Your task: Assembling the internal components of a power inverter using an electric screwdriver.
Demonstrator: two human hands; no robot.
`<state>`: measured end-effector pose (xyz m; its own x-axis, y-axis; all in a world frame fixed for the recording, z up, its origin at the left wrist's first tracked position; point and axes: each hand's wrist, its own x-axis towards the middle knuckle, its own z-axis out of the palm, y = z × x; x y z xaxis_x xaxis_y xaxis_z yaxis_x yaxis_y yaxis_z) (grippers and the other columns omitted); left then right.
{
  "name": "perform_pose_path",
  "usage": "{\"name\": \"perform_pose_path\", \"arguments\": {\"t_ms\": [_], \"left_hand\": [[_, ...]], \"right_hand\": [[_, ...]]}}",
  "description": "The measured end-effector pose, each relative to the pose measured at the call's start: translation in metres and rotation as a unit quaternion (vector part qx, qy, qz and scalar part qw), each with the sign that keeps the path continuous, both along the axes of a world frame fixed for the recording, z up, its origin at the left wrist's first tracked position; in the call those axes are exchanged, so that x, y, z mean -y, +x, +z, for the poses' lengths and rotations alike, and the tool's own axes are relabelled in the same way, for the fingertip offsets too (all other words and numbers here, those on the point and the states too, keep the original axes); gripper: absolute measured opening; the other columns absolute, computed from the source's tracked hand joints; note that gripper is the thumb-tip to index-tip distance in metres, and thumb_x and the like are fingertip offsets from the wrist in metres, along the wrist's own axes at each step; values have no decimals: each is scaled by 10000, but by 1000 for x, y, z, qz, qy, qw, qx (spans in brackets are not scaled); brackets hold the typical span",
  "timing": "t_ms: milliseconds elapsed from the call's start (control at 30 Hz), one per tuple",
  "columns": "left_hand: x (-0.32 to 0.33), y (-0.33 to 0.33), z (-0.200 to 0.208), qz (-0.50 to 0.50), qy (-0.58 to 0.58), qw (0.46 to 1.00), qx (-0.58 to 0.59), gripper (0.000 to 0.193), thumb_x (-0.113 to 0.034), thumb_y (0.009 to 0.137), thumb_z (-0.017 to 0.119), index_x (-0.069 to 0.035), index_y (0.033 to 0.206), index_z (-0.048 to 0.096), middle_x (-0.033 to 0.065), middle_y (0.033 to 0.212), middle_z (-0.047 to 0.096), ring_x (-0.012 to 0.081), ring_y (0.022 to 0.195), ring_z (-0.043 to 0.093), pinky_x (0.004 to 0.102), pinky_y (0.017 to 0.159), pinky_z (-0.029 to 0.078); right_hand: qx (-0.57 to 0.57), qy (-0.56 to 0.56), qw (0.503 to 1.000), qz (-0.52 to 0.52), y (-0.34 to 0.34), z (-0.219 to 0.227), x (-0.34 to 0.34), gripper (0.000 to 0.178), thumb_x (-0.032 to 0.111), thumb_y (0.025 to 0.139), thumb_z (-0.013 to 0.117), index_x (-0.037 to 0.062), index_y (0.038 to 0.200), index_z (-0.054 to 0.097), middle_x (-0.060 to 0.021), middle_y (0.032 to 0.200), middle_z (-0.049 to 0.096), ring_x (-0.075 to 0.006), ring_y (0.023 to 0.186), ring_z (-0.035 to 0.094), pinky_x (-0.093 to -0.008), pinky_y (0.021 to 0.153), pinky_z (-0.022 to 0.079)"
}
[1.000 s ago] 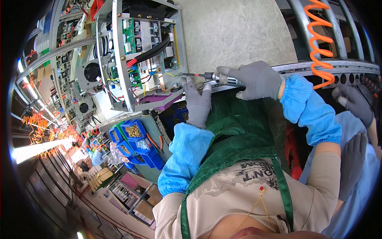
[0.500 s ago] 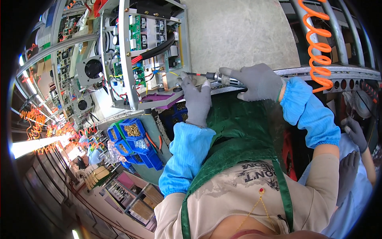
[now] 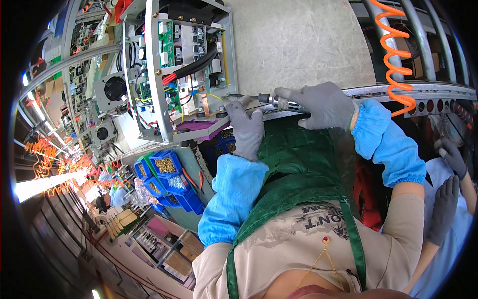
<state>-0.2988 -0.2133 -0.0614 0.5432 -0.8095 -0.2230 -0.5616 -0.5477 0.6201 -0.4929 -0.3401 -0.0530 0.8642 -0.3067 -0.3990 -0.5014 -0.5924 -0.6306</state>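
My right hand (image 3: 326, 105), in a grey glove, is wrapped round the silver body of a power screwdriver (image 3: 285, 102). The tool lies nearly level, and its thin dark bit points left at the near right edge of an open metal chassis (image 3: 230, 60). At that edge my left hand (image 3: 247, 130), also gloved in grey, has its fingers curled together by the bit's tip. Whatever lies between those fingers is hidden. Inside the chassis are green circuit boards (image 3: 168, 45), black and red cables (image 3: 191, 67) and a copper strip (image 3: 205, 104).
Blue bins (image 3: 167, 164) of small brass-coloured parts stand left of my left arm. A purple panel (image 3: 206, 127) sits at the chassis's near edge. An orange coiled hose (image 3: 398, 60) hangs at the right. A co-worker's gloved hands (image 3: 445, 199) are at the far right.
My left fingers have drawn closer together by the bit's tip. The screwdriver has dipped slightly toward me, and the chassis appears slightly shifted. The co-worker's hands have moved.
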Motion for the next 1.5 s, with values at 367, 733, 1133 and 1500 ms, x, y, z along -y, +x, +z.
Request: {"name": "perform_pose_path", "arguments": {"t_ms": [367, 733, 1133, 1500], "left_hand": [[4, 0, 6, 45, 11, 994, -99, 344, -62, 774, 529, 87, 1084, 535, 300, 1271, 376, 435, 1232, 401, 415, 970, 417], [-3, 2, -9, -21, 14, 1000, 16, 306, -91, 775, 579, 56, 1043, 558, 306, 1266, 357, 433, 1177, 454, 409, 950, 432], [-8, 7, -29, 28, -21, 994, -101, 309, -47, 773, 580, 78, 1054, 547, 291, 1345, 283, 351, 1036, 591, 350, 914, 479], [-2, 3, -17, 18, 11, 991, -132, 328, -8, 779, 551, 106, 1086, 561, 277, 1340, 270, 327, 996, 624, 338, 936, 475]], "right_hand": [[-2, -33, 999, -5, 5, 3, -1, 829, 320, 709, 710, 306, 1433, 306, -117, 823, 612, -292, 719, 646, -396, 620, 510], [17, -63, 998, -4, 3, 1, -2, 839, 314, 681, 717, 292, 1426, 332, -111, 810, 608, -293, 705, 643, -389, 606, 509], [65, -148, 987, 4, 4, -6, -6, 805, 259, 672, 732, 315, 1395, 381, -107, 749, 583, -267, 626, 632, -392, 543, 493], [45, -79, 996, 21, 8, -8, 3, 787, 241, 704, 714, 348, 1395, 353, -128, 819, 623, -286, 685, 651, -389, 589, 511]]}}
